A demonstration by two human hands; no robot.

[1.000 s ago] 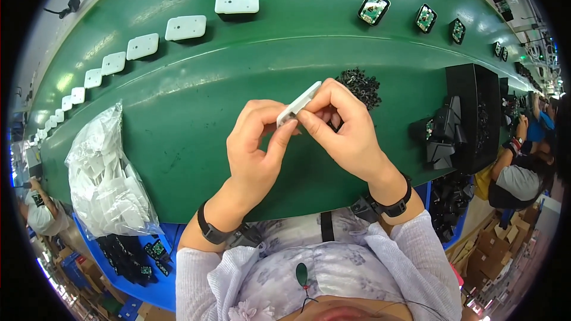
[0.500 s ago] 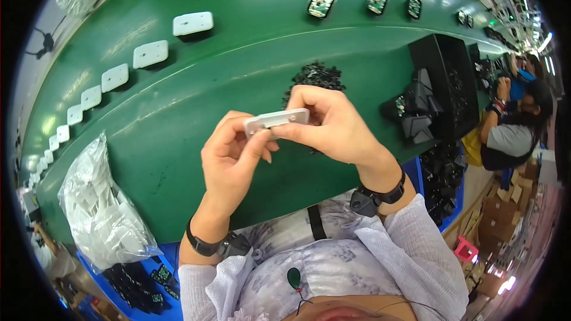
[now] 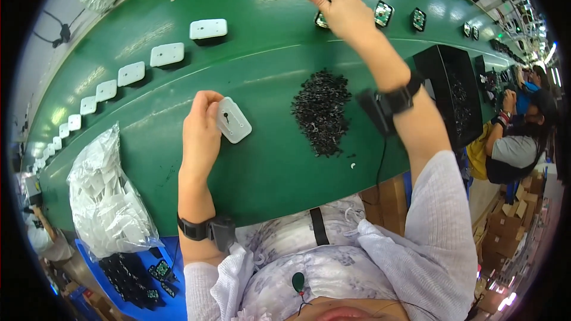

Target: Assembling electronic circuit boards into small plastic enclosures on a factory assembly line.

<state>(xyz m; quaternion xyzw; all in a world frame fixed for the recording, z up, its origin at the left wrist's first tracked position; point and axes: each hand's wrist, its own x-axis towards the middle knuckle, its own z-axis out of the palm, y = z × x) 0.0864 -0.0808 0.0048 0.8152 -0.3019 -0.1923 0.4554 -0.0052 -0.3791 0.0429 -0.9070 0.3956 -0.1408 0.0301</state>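
Note:
My left hand (image 3: 202, 129) grips the edge of a white plastic cover (image 3: 238, 122), tilted above the green bench, its hollow inside with a small dark piece facing up. Far from it, my right hand (image 3: 347, 13) is stretched out to the back of the bench with its fingers spread. It hovers over a black case with a green circuit board (image 3: 322, 20), which it partly hides. Another such black case (image 3: 383, 14) lies just right of that hand. A heap of small black parts (image 3: 322, 113) lies on the bench between my arms.
White covers (image 3: 208, 28) stand in a row along the back left. A clear bag of white pieces (image 3: 107, 196) lies at the left, above a blue bin (image 3: 128, 306) of black parts. A black box (image 3: 437, 62) stands at the right, near a co-worker (image 3: 517, 137).
My right hand has let go of the white cover and reached out to the far cases. My left hand has moved left and lower, keeping the cover, now turned to show its inside.

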